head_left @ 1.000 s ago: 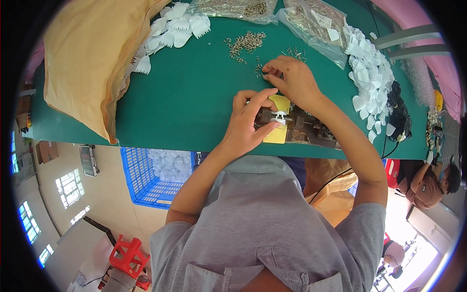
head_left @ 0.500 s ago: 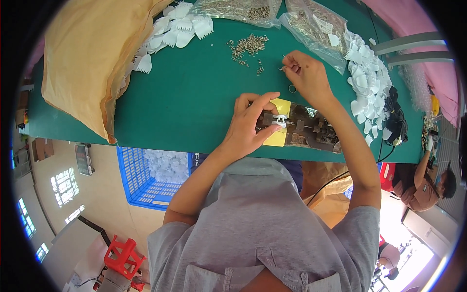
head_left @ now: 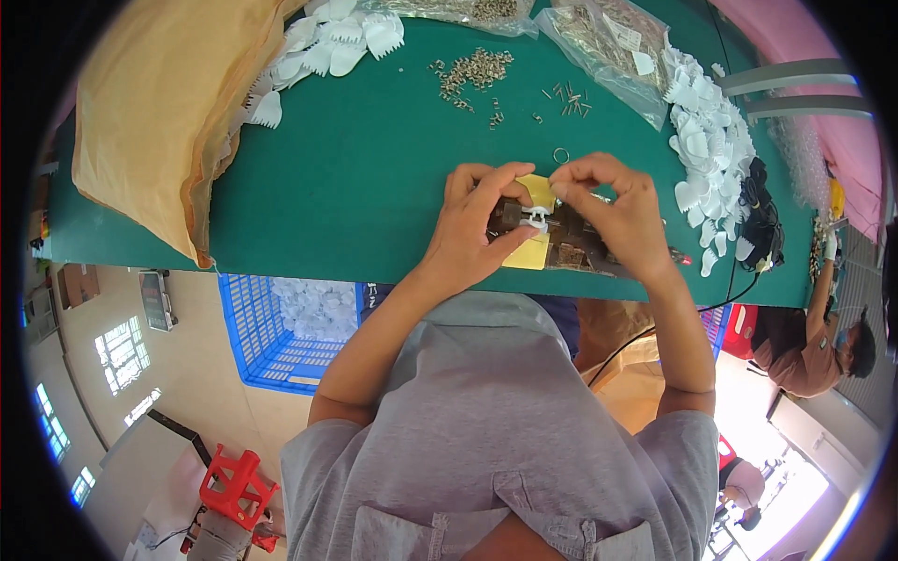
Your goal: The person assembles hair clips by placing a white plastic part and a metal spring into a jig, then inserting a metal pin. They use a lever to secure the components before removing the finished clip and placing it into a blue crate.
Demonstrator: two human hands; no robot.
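My left hand (head_left: 465,222) is closed around the left end of a dark metal fixture (head_left: 585,257), thumb and forefinger gripping a small white plastic piece (head_left: 535,221) set in it. Yellow plates (head_left: 527,254) show on the fixture beside that piece. Just above its right part, my right hand (head_left: 619,208) pinches with thumb and forefinger; whatever lies between the tips is too small to make out. A thin metal ring (head_left: 560,155) rests on the green table (head_left: 337,187) beyond the right hand. Farther off are several loose metal pins (head_left: 571,99) and a heap of small metal springs (head_left: 477,71).
A large tan bag (head_left: 159,122) stands at left beside white toothed plastic pieces (head_left: 323,47). More white pieces (head_left: 706,140) are heaped at right, near black cable (head_left: 760,220). Clear plastic bags (head_left: 608,56) lie at the back. A blue crate (head_left: 253,346) sits below the table edge.
My right hand has come from beside the metal pins back toward me, to the fixture, uncovering the pins. My left hand keeps its hold on the white piece. The view has shifted slightly.
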